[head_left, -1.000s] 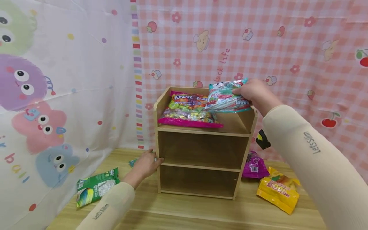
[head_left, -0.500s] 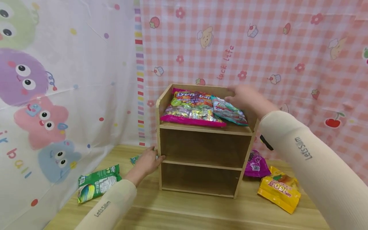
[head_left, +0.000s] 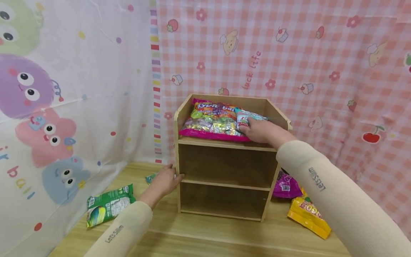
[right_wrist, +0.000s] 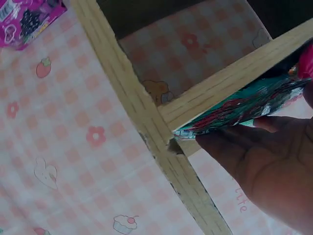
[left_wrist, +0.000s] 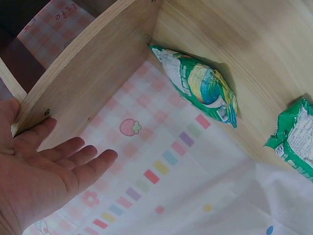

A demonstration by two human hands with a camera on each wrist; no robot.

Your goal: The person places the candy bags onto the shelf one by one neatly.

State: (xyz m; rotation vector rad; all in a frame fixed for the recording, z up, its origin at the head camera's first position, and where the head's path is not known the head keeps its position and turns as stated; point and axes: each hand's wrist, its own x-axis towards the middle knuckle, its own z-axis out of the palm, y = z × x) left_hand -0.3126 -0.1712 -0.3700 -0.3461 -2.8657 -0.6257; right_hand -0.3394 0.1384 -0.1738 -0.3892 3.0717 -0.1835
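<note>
A small three-level wooden shelf (head_left: 224,183) stands on the table. My left hand (head_left: 165,180) is at its left side panel (left_wrist: 93,73), thumb over the front edge and index finger against the outer face; the other fingers extend loosely in the left wrist view. On the top level lies a pink-edged bag of fruit chews (head_left: 212,123). To its right, overlapping it, is a teal candy bag (head_left: 248,115). My right hand (head_left: 261,131) rests on this teal bag with extended fingers, covering much of it. The right wrist view shows the bag's edge (right_wrist: 234,105) by the shelf board.
A green candy bag (head_left: 110,206) lies on the table at left, and another green bag (left_wrist: 195,83) sits beside the shelf. Purple (head_left: 285,185) and yellow (head_left: 309,217) bags lie to the right. Patterned cloth (head_left: 308,64) hangs close behind.
The teal bag has come down from my right hand's grip onto the top level. My right hand has let go, then moved forward and down onto it. My left hand stays at the shelf.
</note>
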